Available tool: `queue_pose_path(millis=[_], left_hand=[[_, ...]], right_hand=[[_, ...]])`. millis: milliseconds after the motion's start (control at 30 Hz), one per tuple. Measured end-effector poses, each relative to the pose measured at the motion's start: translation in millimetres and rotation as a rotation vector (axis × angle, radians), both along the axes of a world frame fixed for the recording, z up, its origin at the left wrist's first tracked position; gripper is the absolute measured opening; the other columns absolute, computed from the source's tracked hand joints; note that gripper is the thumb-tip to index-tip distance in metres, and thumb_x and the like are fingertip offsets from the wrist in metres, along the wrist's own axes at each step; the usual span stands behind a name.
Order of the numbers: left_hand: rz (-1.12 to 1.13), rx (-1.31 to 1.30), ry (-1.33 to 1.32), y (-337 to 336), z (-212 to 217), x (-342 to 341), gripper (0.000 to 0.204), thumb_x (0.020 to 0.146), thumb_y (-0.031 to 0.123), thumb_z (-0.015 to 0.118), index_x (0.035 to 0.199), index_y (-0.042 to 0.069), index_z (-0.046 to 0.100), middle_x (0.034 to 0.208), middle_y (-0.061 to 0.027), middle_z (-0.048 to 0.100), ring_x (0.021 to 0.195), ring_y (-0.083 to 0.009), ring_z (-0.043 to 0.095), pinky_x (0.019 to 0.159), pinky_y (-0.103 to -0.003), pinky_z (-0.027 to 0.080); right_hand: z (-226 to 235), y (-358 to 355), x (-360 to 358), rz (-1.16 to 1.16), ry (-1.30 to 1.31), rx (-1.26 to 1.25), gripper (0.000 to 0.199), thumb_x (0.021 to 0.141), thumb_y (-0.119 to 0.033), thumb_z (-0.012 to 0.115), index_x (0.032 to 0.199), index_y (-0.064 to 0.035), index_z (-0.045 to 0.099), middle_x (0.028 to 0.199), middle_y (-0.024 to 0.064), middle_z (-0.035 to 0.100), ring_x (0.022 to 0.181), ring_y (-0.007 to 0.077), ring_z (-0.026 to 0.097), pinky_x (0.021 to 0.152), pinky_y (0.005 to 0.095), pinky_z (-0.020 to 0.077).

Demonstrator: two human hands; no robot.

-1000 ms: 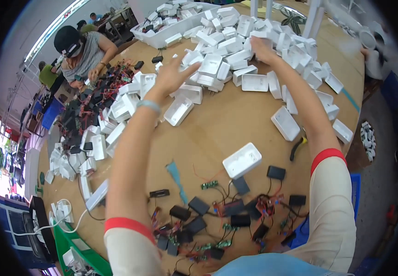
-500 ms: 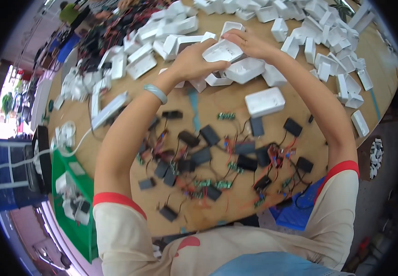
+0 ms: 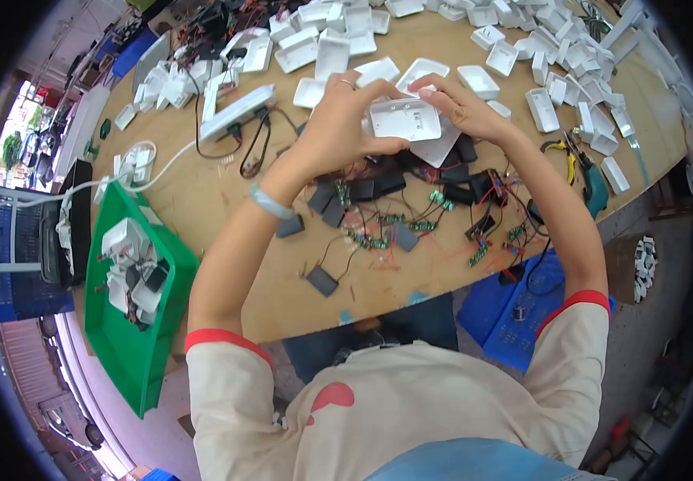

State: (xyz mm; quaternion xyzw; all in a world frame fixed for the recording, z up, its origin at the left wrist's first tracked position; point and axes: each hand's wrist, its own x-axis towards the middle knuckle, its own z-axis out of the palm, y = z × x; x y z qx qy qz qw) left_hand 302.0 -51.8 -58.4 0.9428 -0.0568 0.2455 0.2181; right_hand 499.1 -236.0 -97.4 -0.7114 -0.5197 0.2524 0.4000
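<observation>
While the left hand (image 3: 342, 120) is clamped on a white rectangular plastic case half (image 3: 404, 122), thumb along the lower edge and forefinger over the top, the right hand (image 3: 463, 111) has its fingertips at the upper right corner; whether these grip or merely touch, cannot tell. Case half: raised above the counter (image 3: 286, 297), between the two hands, open hollow side facing the wearer. Left wrist: one pale bangle (image 3: 271, 202).

Directly beneath and to the right: a second white plastic piece (image 3: 440, 148), partly hidden by the first; whether held or lying, cannot tell.

Nearer the wearer, on the counter: black rectangular modules (image 3: 391, 183), loosely clustered, with thin leads; small green circuit boards (image 3: 392, 218) among them; one dark module (image 3: 322, 280) apart, toward the near edge.

Right of the right forearm: yellow-handled pliers (image 3: 571, 170), beside a teal-handled tool (image 3: 596, 191).

Left of the left hand: white power strip (image 3: 238, 112), black plugs fitted, lying aslant.

Beyond the hands: loose white case halves (image 3: 332, 56), various orientations; a denser heap toward the far right.

Lower left: green plastic bin (image 3: 122, 349), containing white and black parts (image 3: 126, 240). Below the counter's edge, right: blue plastic basket (image 3: 483, 313).
</observation>
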Motion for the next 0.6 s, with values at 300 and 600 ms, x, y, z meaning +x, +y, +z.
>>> queue_pose_path(millis=[300, 600], left_hand=[[0.352, -0.352, -0.282, -23, 4, -194, 0.033, 0.09, -0.001, 0.067, 0.121, 0.009, 0.067, 0.092, -0.0134, 0.066, 0.079, -0.0303, 0.061, 0.07, -0.035, 0.049], [0.375, 0.234, 0.089, -58, -79, -273, 0.046, 0.087, -0.002, 0.073, 0.131, 0.0, 0.062, 0.11, -0.0181, 0.07, 0.097, -0.0371, 0.065, 0.082, -0.044, 0.053]], right_hand=[[11, 3, -116, 0.094, -0.414, -0.054, 0.027, 0.097, -0.029, 0.068, 0.116, -0.0096, 0.067, 0.127, 0.0184, 0.057, 0.122, 0.0365, 0.053, 0.103, 0.0429, 0.0428], [18, -139, -172, -0.962, -0.31, 0.57, 0.035, 0.095, -0.018, 0.072, 0.124, -0.0006, 0.065, 0.127, 0.0167, 0.065, 0.115, 0.0207, 0.063, 0.1, 0.0341, 0.0499]])
